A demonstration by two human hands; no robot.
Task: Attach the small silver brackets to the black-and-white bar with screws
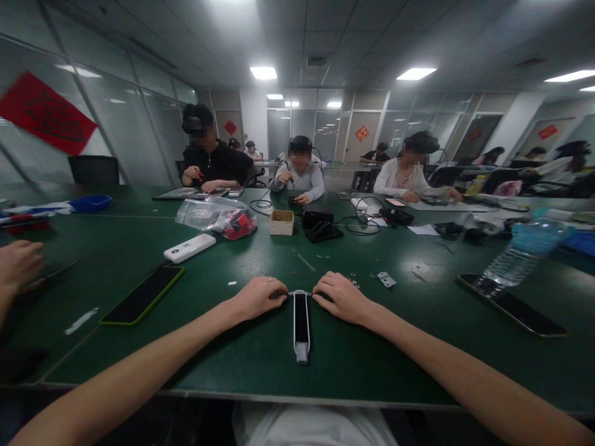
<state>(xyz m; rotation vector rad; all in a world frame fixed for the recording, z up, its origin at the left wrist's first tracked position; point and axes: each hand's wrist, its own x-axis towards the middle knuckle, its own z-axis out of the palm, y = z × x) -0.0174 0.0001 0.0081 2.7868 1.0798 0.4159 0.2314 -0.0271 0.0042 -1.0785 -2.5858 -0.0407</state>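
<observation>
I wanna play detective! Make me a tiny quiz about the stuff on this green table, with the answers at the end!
1. True or false: the far end of the slim dark-faced device is between the left hand and the right hand.
2. What colour is the edge of the phone on the left? A) red B) yellow-green C) purple
3. Fill in: the clear plastic bag lies to the ____ of the small open box.

Key: 1. True. 2. B. 3. Left.

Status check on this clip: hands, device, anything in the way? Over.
Left hand, right hand: bunched, grip unclear. Device on table, far end between hands. Small silvery piece right of right hand.
</observation>
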